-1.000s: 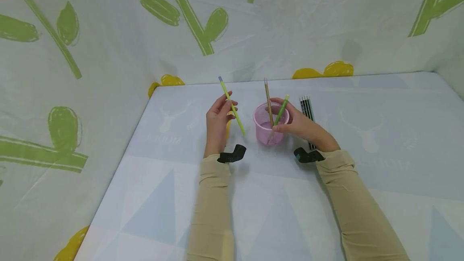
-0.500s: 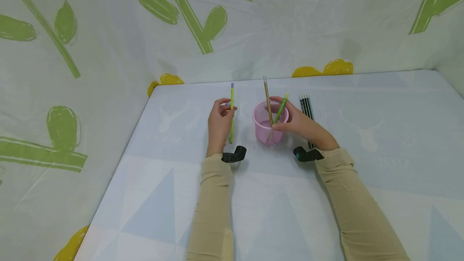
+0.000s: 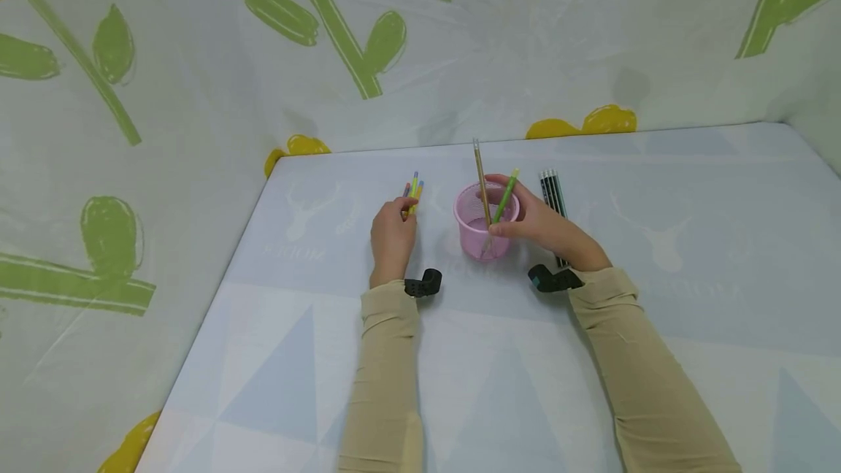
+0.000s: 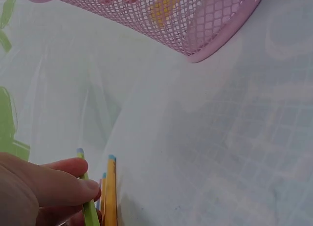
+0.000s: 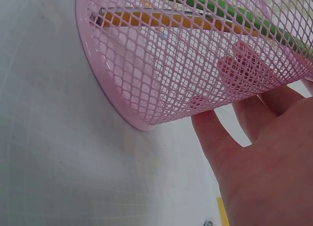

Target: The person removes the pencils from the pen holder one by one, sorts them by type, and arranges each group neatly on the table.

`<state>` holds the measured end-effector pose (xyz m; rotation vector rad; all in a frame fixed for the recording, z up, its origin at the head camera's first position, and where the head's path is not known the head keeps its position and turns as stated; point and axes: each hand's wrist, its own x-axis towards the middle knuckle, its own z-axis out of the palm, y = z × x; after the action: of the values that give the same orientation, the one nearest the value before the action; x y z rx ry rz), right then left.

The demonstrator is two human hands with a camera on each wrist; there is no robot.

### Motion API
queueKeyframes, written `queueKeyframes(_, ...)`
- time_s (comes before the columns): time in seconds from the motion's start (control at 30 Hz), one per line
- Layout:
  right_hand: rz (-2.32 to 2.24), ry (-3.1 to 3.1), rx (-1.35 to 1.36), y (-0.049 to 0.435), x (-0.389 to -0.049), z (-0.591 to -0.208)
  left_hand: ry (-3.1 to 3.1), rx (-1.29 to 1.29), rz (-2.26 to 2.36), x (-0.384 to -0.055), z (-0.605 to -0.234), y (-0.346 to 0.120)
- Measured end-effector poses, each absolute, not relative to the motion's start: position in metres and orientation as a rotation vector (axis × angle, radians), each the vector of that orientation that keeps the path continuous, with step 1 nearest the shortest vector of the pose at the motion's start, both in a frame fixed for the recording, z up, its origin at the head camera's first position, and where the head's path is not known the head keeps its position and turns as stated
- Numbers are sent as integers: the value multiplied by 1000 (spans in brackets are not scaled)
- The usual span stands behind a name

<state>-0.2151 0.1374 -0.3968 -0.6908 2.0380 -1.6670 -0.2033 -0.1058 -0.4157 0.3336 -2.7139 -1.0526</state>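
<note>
My left hand (image 3: 393, 243) pinches a yellow-green pencil (image 4: 90, 212) between thumb and fingers, low at the table. Beside that pencil lie several others, among them an orange one (image 4: 111, 194) with a blue end; my fingers hide part of the group. My right hand (image 3: 548, 226) grips the pink mesh pencil cup (image 3: 474, 245) from its right side, thumb at the near rim and fingers round the back. Two pencils lean inside the cup: a gold one (image 3: 482, 179) and a green one (image 3: 506, 197). In the right wrist view, both show through the mesh.
A row of dark pencils (image 3: 554, 194) with pale ends lies on the table right of the cup, partly behind the right hand. White fabric with green plants hangs behind the table's far edge (image 3: 381, 149). Black wrist cameras (image 3: 423, 283) sit at both wrists.
My left hand has turned the yellow-green pencil upright in view and lowered it to the table, bringing it alongside the other pencils. My right hand stays on the cup.
</note>
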Motion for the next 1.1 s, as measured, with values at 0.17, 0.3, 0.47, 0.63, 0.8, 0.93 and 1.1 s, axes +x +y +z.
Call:
queueKeyframes(0.17, -1659, 2051, -681, 137, -216, -396, -2787, 346, -935, -203, -416, -106)
queueKeyframes(0.3, -1656, 2054, -684, 137, -217, -397, -2880, 352, -820, -202, -416, -104)
queueKeyframes(0.47, -1664, 2052, -688, 137, -217, -399, -2920, 328, -792, -200, -415, -102)
queueKeyframes(0.63, -1668, 2047, -675, 138, -216, -399, -2904, 326, -824, -200, -416, -102)
queueKeyframes(0.8, -1681, 2040, -674, 139, -216, -400, -2870, 307, -854, -203, -416, -103)
queueKeyframes(0.93, -1682, 2018, -670, 137, -209, -387, -2813, 276, -935, -204, -415, -104)
queueKeyframes(1.1, -1666, 2029, -662, 135, -203, -376, -2654, 152, -1170, -203, -413, -104)
